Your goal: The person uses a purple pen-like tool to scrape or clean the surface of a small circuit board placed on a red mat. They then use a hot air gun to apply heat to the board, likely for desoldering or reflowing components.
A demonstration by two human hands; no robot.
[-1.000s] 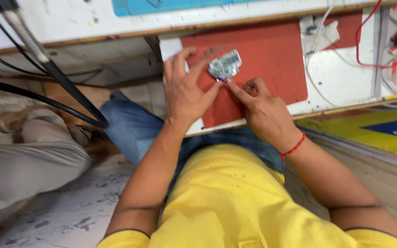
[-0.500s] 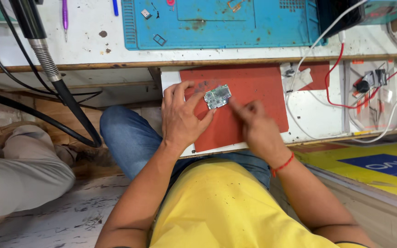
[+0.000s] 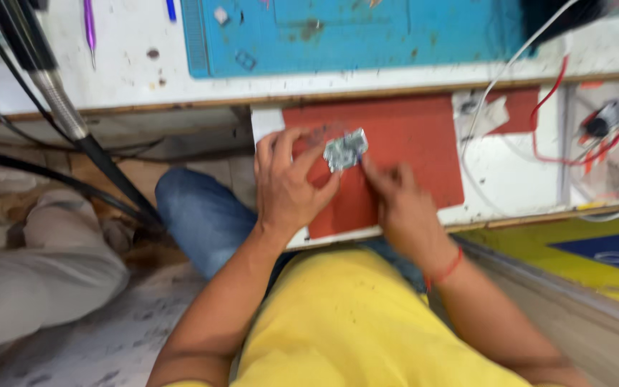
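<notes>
Bright, even light, soft shadows, and motion blur smears the right hand (image 3: 406, 208) beside the red mat (image 3: 410, 136).

Small silvery circuit board (image 3: 344, 149), slightly tilted, lying flat on red mat, upper middle part

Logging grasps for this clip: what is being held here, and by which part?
The left hand pinches a small silvery circuit board by its left edge over the red mat. The right hand touches its right edge; blur hides whether it grips.
</notes>
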